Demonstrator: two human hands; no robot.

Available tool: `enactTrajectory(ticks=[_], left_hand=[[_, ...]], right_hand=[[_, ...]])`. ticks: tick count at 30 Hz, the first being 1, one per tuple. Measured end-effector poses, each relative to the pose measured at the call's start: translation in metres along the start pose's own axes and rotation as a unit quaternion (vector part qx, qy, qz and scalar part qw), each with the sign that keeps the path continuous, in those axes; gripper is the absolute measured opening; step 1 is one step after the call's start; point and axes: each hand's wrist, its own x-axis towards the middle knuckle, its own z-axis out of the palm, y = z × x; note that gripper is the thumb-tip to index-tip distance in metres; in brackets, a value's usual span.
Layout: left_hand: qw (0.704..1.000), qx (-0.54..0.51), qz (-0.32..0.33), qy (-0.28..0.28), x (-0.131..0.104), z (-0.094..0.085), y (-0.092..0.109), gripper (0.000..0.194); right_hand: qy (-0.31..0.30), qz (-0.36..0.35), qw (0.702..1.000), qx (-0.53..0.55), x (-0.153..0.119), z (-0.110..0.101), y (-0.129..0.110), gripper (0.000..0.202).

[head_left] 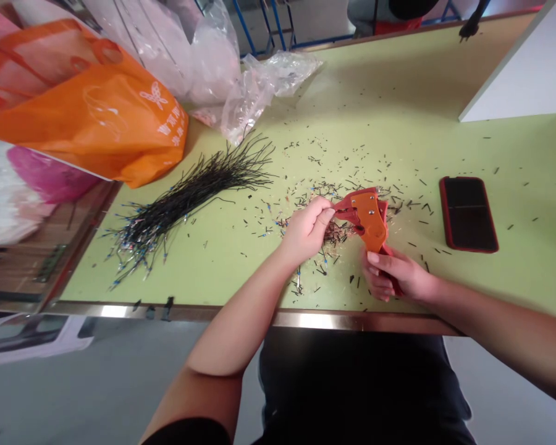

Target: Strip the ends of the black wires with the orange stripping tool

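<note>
Wire stripper (pixel 373 219), orange and red, is held over the pale green table (pixel 528 272), at 3 o'clock from view centre; clock directions below are taken from the tool. Magenta bag (pixel 50 173) is seen far off at 9 o'clock, beside the orange bag (pixel 120 117), which is set at 10 o'clock, white print on its side. Black wire bundle (pixel 199 185) is laid on the table at 9 o'clock, nearer in; its strands are splayed at the 2 o'clock end, blue and pale tips mostly gathered at the 8 o'clock end. Clear plastic bag (pixel 254 93) is left crumpled at 11 o'clock. Left hand (pixel 311 228) is placed at 9 o'clock, right at the tool's nose; thumb and forefinger are pinched narrow, but what is gripped between them cannot be made out. Scraps (pixel 338 233), mostly black with some blue bits, are scattered under and around the tool. Right hand (pixel 396 275) is wrapped around the tool's handles at 5 o'clock. Red-cased phone (pixel 469 213) is laid flat at 3 o'clock, dark screen up, well apart from the tool. White panel (pixel 528 68) is seen between 1 and 2 o'clock, cut off by the frame.
</note>
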Motion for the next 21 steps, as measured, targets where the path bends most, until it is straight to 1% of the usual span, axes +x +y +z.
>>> enactTrajectory(ticks=[3,6,8,9,10,11,12,13,14,15,16,18,19,21], left_hand=[[1.0,-0.022,0.006,0.002,0.0,0.0,-0.001,0.036],[0.999,-0.05,0.009,0.008,0.0,0.001,0.0,0.04],[0.997,-0.077,0.014,0.016,-0.001,0.0,0.001,0.039],[0.995,-0.096,0.014,0.02,0.0,-0.001,0.0,0.038],[0.993,-0.119,0.011,0.024,0.0,-0.002,-0.002,0.037],[0.989,-0.145,0.005,0.031,0.002,-0.003,-0.005,0.035],[0.984,-0.174,-0.002,0.045,0.003,-0.005,-0.009,0.034],[0.978,-0.2,-0.008,0.063,0.005,-0.008,-0.013,0.034],[0.971,-0.222,-0.014,0.092,0.007,-0.01,-0.017,0.035],[0.965,-0.231,-0.019,0.119,0.009,-0.012,-0.02,0.035],[0.965,-0.226,-0.026,0.132,0.01,-0.013,-0.022,0.035],[0.973,-0.186,-0.038,0.129,0.01,-0.015,-0.021,0.035],[0.98,-0.156,-0.042,0.117,0.009,-0.014,-0.02,0.034],[0.989,-0.105,-0.038,0.095,0.006,-0.012,-0.015,0.032]], right_hand=[[0.001,-0.004,1.0,0.007,-0.001,0.002,0.001,0.054],[-0.008,-0.02,0.999,0.025,-0.006,0.006,-0.002,0.049],[-0.025,-0.029,0.999,0.036,-0.011,0.009,-0.009,0.043],[-0.028,-0.048,0.998,0.037,-0.013,0.009,-0.014,0.04],[-0.019,-0.082,0.996,0.034,-0.016,0.009,-0.02,0.037],[-0.002,-0.119,0.992,0.031,-0.019,0.008,-0.028,0.032],[0.04,-0.191,0.98,0.032,-0.022,0.006,-0.037,0.027],[0.09,-0.232,0.968,0.041,-0.023,0.004,-0.045,0.021],[0.13,-0.244,0.959,0.067,-0.024,0.002,-0.053,0.018],[0.158,-0.26,0.947,0.101,-0.024,-0.001,-0.057,0.02],[0.165,-0.27,0.942,0.114,-0.023,-0.003,-0.059,0.018],[0.116,-0.233,0.961,0.095,-0.018,-0.006,-0.054,0.017],[0.082,-0.202,0.973,0.079,-0.015,-0.007,-0.048,0.018],[0.023,-0.15,0.987,0.057,-0.008,-0.009,-0.034,0.021]])
